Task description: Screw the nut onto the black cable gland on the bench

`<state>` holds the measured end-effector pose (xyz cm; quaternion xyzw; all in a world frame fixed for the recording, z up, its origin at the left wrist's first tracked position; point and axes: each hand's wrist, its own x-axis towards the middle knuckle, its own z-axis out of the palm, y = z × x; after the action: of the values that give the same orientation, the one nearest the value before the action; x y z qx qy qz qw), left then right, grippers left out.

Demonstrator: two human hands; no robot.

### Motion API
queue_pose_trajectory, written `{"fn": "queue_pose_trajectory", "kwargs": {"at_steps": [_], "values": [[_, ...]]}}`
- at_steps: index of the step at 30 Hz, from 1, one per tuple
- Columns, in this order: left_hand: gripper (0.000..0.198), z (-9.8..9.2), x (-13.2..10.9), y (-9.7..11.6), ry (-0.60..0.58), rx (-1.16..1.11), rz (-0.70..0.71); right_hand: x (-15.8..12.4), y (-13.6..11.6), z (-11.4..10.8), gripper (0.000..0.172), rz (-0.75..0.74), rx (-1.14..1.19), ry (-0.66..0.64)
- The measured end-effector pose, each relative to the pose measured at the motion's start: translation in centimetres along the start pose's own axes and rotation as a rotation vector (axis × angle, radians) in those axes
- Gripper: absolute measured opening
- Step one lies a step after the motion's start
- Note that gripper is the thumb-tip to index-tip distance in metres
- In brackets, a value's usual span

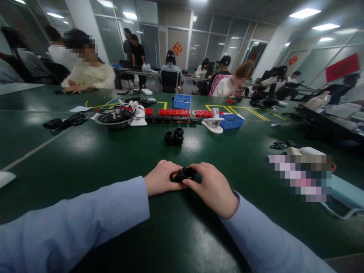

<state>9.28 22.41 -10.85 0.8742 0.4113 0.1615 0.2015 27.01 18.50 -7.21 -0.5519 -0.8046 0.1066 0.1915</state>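
Note:
My left hand (163,177) and my right hand (213,185) meet low over the green table, a little right of the middle. Between them is a glossy black cylindrical part (188,173) with a round opening facing up. The fingers of my left hand close on its left side, and those of my right hand pinch its right rim. Whether it is one piece or two side by side, I cannot tell. Just beyond, a small cluster of similar black cylindrical parts (174,137) stands on the table, their open ends up.
Further back, a metal bowl (113,120) holds cables. Near it are white clips (214,123), red power strips (174,112) and blue baskets (232,121). A light blue case (347,191) lies at the right. Several people sit across the green table (99,159).

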Motion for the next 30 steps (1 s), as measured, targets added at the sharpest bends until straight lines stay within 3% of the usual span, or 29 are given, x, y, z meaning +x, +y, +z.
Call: {"fn": "queue_pose_trajectory", "kwargs": {"at_steps": [30], "values": [[0.030,-0.03,-0.05,0.05,-0.006,-0.009,-0.011,0.07,0.31,0.04,0.030,-0.014,0.015,-0.021]]}}
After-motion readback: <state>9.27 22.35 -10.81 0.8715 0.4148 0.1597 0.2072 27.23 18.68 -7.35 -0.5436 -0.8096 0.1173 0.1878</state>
